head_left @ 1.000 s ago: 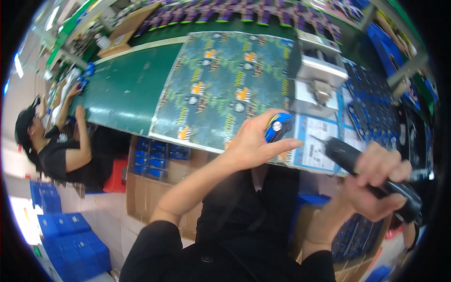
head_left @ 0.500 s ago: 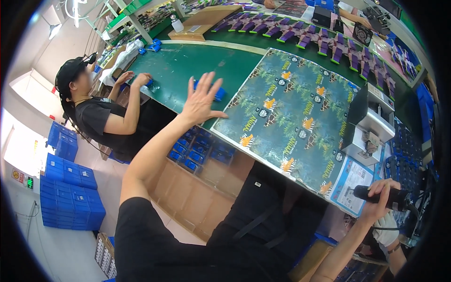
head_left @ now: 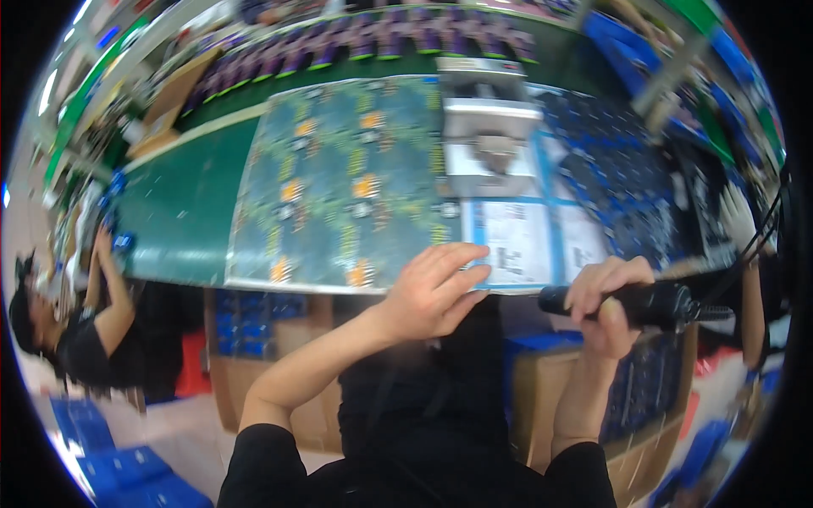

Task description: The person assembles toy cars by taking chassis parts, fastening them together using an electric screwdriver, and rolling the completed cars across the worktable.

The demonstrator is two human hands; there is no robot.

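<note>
My right hand (head_left: 605, 305) is wrapped round a black corded electric screwdriver (head_left: 656, 306), held roughly level just off the front edge of the bench. My left hand (head_left: 439, 288) holds nothing; its fingers are slightly bent and apart, over the front edge of the printed animal-pattern mat (head_left: 330, 190). Beyond my hands stands a grey and silver bench device (head_left: 489, 127) with a metal piece at its front. White sheets with blue borders (head_left: 512, 241) lie between this device and my hands. Motion blurs fine detail.
Rows of dark parts with blue edges (head_left: 605, 182) cover the bench at right. Purple and green items (head_left: 364, 38) line the back. A co-worker (head_left: 76, 339) works at far left; another person's gloved hand (head_left: 737, 216) shows at right. Cardboard boxes (head_left: 542, 389) stand below.
The view has swung to the right. My left hand has come from over the green bench and a blue part to the mat's front edge. My right hand still grips the screwdriver.
</note>
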